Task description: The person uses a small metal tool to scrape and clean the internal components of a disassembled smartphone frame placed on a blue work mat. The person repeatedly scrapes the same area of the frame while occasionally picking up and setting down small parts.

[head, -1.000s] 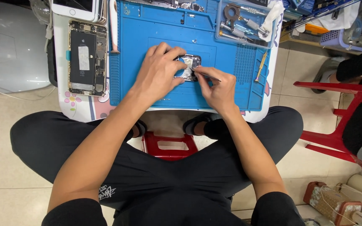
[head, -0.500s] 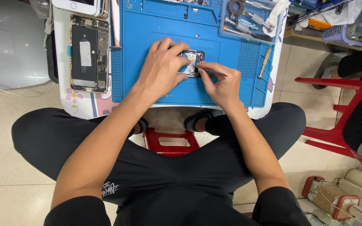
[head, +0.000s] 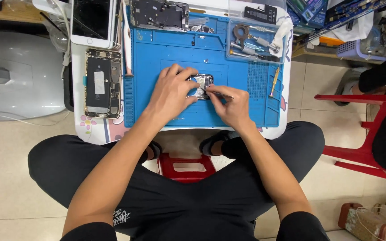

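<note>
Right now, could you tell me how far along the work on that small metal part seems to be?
Done: an opened phone lies stripped at the table's left, and another bare frame at the top of the blue mat. In hand: the left hand steadies the small metal part while the right hand works a thin tool at it. Left: both phones remain unassembled.

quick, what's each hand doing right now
Left hand: fingers closed on the small silver metal phone part.
Right hand: fingers pinching thin metal tweezers at that part.
</note>
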